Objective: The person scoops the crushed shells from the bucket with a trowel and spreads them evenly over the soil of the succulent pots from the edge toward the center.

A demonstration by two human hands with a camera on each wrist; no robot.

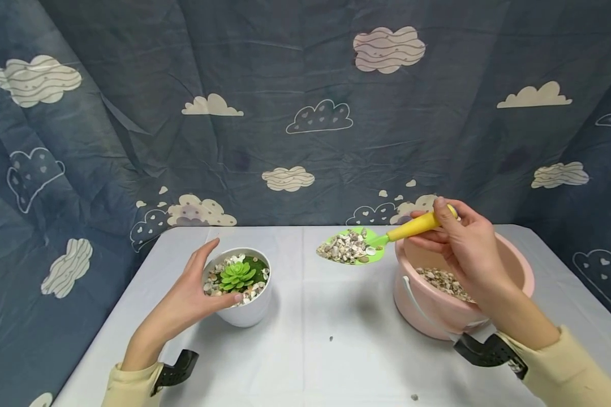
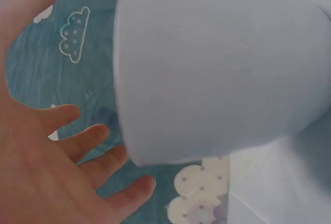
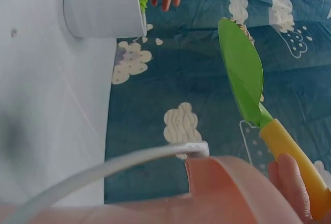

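At the left of the head view a white pot (image 1: 252, 311) holds a green succulent (image 1: 237, 275) ringed by small stones. My left hand (image 1: 190, 297) is spread around the pot's left side, its thumb by the near rim. The left wrist view shows loosely extended fingers (image 2: 85, 144) close to the pot wall (image 2: 217, 69); contact is hard to tell. With my right hand (image 1: 470, 243) I grip the yellow handle of a trowel (image 1: 418, 226). Its green blade carries a heap of pebbles (image 1: 347, 246), held in the air between pot and bucket.
Under my right hand stands a pink bucket (image 1: 420, 316) with pebbles (image 1: 444, 282) inside and a pale handle (image 3: 114, 167) hanging at its side. Stray pebbles (image 1: 414, 397) lie on the white tabletop (image 1: 315, 367). A dark cloud-patterned cloth (image 1: 295, 147) hangs behind.
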